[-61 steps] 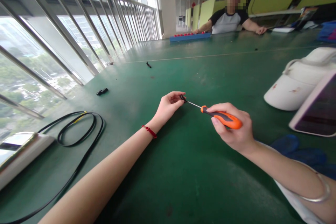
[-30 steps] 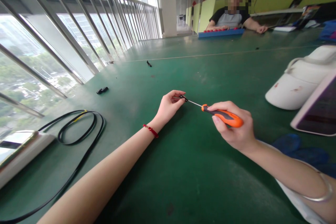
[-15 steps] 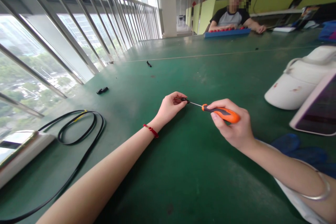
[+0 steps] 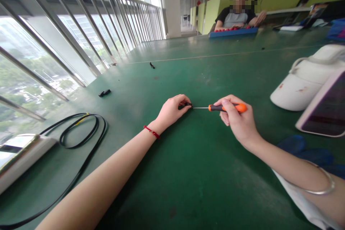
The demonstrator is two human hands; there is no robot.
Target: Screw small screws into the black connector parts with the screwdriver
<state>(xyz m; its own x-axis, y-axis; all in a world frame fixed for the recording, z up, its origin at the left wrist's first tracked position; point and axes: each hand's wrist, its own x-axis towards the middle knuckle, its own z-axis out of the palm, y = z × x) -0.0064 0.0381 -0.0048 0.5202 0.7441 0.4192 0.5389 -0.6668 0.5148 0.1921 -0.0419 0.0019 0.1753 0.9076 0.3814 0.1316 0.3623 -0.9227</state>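
Note:
Between its thumb and fingers, my left hand (image 4: 174, 108) pinches a small black part (image 4: 189, 105) low over the green table (image 4: 205, 172). My right hand (image 4: 239, 120) grips a screwdriver (image 4: 219, 108) by its orange and black handle. The thin metal shaft points left, and its tip is at the black part; whether it sits inside cannot be made out. Much of the part is hidden by my left fingers.
Small black pieces (image 4: 104, 93) lie on the left. A looped black cable (image 4: 94, 158) is near a white device (image 4: 29, 154). At right are a white bottle (image 4: 299, 86), a phone (image 4: 323, 111) and blue gloves (image 4: 318, 154). A person (image 4: 237, 18) sits across behind a blue tray (image 4: 233, 33).
My right hand has turned and shifted its grip, and the screwdriver now lies nearly level. My left hand has moved slightly left. The person across has raised a hand from the table.

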